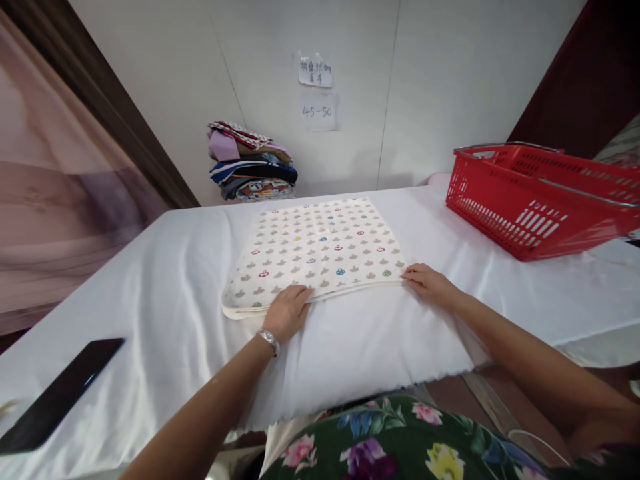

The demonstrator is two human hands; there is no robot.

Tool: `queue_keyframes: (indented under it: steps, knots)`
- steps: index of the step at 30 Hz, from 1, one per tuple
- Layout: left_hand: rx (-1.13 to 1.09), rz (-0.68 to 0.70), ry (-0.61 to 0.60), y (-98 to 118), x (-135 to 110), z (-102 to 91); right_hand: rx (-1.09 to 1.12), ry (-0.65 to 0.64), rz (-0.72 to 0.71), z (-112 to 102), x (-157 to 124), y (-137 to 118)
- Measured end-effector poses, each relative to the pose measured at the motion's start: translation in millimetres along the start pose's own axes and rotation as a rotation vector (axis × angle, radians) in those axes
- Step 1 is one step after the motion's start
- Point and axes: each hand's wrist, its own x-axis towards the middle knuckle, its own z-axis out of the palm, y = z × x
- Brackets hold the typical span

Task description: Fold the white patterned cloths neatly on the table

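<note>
A cream cloth (320, 250) printed with small grey, red, blue and green shapes lies flat on the white-covered table, folded in several layers. The layers show along its near edge and at the rounded near left corner. My left hand (289, 312), with a metal watch or bracelet at the wrist, is closed on the near edge, left of its middle. At the near right corner, my right hand (430, 285) pinches the same cloth between thumb and fingers. Both thumbs are partly hidden.
A stack of folded fabrics (253, 163) stands at the back against the wall. To the right sits a red plastic basket (530, 200) with metal handles. A dark phone-like slab (60, 393) lies at the near left. Paper signs (320, 112) hang on the wall.
</note>
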Motion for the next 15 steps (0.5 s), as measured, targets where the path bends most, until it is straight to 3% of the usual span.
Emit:
queue_keyframes:
  steps: [4, 8, 15]
  knots:
    - [-0.082, 0.040, -0.019, 19, 26, 10.3, 0.008, 0.043, 0.012, 1, 3, 0]
    - [-0.103, 0.028, -0.035, 33, 48, 21.2, -0.018, 0.057, -0.108, -2, 14, -18]
    - [-0.051, -0.010, -0.052, 35, 57, 32.4, 0.001, -0.009, -0.179, 8, 40, -43]
